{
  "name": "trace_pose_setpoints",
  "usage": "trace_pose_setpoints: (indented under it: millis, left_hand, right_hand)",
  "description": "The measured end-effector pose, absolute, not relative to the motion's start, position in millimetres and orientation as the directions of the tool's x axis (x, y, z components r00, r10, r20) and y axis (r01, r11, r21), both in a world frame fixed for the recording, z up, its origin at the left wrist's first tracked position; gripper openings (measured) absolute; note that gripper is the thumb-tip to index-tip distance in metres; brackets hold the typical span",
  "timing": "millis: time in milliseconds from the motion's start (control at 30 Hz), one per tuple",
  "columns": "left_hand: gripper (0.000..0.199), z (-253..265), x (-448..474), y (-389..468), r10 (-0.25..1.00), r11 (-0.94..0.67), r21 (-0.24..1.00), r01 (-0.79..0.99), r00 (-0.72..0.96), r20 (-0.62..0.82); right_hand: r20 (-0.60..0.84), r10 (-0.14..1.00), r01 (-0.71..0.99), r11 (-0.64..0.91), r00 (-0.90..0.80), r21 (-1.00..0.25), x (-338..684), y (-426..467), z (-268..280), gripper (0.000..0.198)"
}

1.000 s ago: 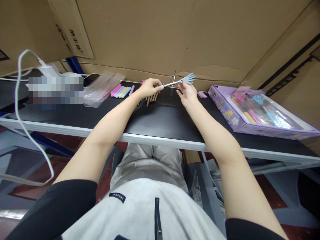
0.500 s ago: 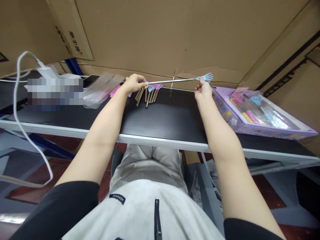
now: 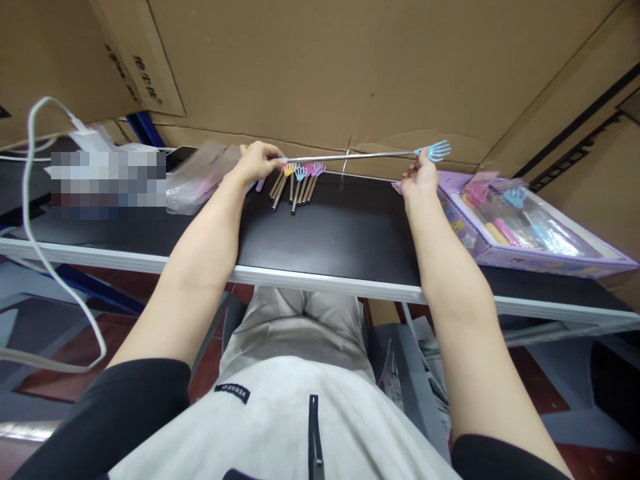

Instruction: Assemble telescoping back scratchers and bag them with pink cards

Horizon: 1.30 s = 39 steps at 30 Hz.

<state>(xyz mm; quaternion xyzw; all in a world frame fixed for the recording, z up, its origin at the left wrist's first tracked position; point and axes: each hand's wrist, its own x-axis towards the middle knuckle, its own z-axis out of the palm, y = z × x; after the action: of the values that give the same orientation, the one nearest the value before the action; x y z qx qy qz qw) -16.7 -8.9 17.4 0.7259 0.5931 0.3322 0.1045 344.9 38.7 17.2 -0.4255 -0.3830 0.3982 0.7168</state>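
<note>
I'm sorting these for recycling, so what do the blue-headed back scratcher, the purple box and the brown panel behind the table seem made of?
Back scratcher rod: probably metal, polished, since it is silvery with a glint. Blue hand-shaped head: likely moulded plastic, smooth and evenly coloured. Purple box: seemingly printed cardboard, judging by its flat patterned walls. Brown panel: matt cardboard, by its creases.

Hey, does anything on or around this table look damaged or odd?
Yes, the cardboard behind the rod looks damaged: creased low down, with a short split that shows bright. The rod, held between left hand and right hand, looks straight. I see nothing spilled.
</note>
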Motion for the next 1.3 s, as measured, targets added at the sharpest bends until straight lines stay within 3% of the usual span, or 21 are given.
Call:
trace_pose_setpoints:
  millis: [233, 500, 800, 933, 1100, 1300]
  left_hand:
    - [0.021, 19, 16, -11, 0.889, -0.389, 0.547, 0.742, 0.147, 0.433]
    - [0.017, 17, 48, -23, 0.867, -0.466, 0.564, 0.682, 0.226, 0.444]
    - [0.015, 22, 33, -19, 0.873, -0.455, 0.587, 0.67, 0.205, 0.444]
    - [0.012, 24, 13, -13, 0.87, -0.426, 0.565, 0.706, 0.15, 0.469]
    - [0.018, 30, -22, -12, 0.885, -0.34, 0.564, 0.753, 0.052, 0.463]
    - [0.035, 38, -36, -16, 0.905, -0.299, 0.542, 0.785, 0.054, 0.421]
  right_hand:
    - [0.185, 0.869, -0.413, 0.392, 0.458, -0.822, 279, 17, 15, 0.064]
    - [0.296, 0.907, -0.358, 0.394, 0.3, -0.846, 249, 5, -5, 0.053]
    - [0.297, 0.932, -0.339, 0.353, 0.208, -0.872, 253, 13, -6, 0.044]
    - [0.307, 0.908, -0.33, 0.393, 0.285, -0.858, 276, 24, 10, 0.048]
    - [0.146, 0.838, -0.372, 0.381, 0.526, -0.847, 326, 21, 45, 0.04]
    - [0.0, 0.796, -0.447, 0.339, 0.605, -0.828, 351, 8, 59, 0.045]
